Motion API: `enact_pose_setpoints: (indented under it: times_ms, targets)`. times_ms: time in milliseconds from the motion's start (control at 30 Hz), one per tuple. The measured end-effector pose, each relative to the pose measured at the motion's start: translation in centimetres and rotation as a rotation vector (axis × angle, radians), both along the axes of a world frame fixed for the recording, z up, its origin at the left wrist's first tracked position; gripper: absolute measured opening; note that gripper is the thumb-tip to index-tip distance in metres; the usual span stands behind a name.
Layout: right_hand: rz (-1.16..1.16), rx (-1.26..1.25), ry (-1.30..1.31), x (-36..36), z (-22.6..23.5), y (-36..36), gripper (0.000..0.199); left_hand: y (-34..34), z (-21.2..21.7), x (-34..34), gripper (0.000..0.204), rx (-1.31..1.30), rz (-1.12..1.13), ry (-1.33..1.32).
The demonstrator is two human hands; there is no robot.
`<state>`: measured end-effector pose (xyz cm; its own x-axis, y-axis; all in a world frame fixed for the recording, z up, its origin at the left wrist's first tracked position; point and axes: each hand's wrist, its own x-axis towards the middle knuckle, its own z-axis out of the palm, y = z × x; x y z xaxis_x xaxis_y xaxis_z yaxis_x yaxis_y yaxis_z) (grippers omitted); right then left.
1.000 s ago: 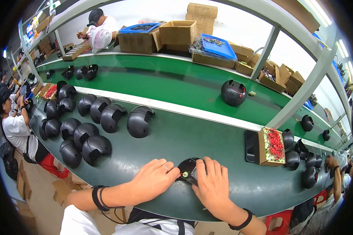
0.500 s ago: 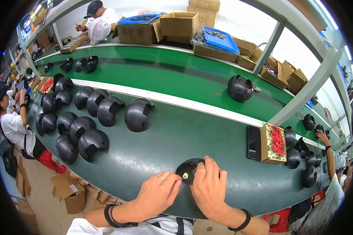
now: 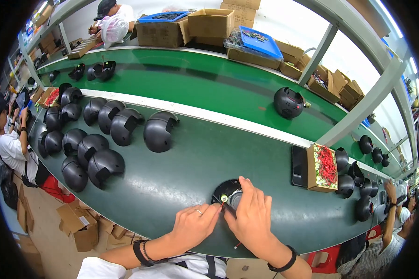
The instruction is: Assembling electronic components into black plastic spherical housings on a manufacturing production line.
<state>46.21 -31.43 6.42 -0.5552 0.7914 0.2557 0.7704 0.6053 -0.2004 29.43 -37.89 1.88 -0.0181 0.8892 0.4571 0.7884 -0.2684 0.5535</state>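
A black round shell (image 3: 222,189) lies on the dark green worktop near its front edge, its inner side facing up. A round grey part sits inside it, partly behind my right hand. My left hand (image 3: 196,221) is closed in a pinch at the shell's left edge, on a thin red wire that runs to a small pale-green connector (image 3: 224,198). My right hand (image 3: 250,211) grips the shell's right side, fingers over the far rim and thumb near the wire. A short red wire end (image 3: 238,245) shows below my right hand.
Several black shells (image 3: 106,167) stand at the left of the worktop (image 3: 172,186). To the right are a dark phone-like slab (image 3: 300,166), a box of red wires (image 3: 325,166) and more shells. Behind a white rail, a green belt (image 3: 181,79) carries a shell (image 3: 288,102). Co-workers sit at both sides.
The shell has been tilted or turned, so more of its inside and the round grey part show. My left hand has shifted slightly right. At the far right, a co-worker's hand has left the belt.
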Motion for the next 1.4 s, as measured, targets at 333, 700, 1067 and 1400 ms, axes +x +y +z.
enact_pose_setpoints:
  times_ms: [333,700,1067,1400]
  targets:
    - [-0.027,-0.146,0.173,0.8,0.5,1.6,0.078,0.9,-0.8,0.1,0.008,0.136,-0.067,0.115]
    - [-0.076,-0.261,0.304,1.7,-0.5,2.3,0.075,4.8,2.8,-3.0,0.084,-0.289,-0.434,-0.568]
    - [-0.096,-0.16,0.394,2.5,-0.2,2.1,0.101,8.8,1.9,-2.5,0.082,-0.389,-0.57,-0.835]
    - [0.001,-0.04,0.703,-1.1,0.4,0.5,0.018,5.2,3.8,-6.3,0.086,0.211,-0.235,-0.232]
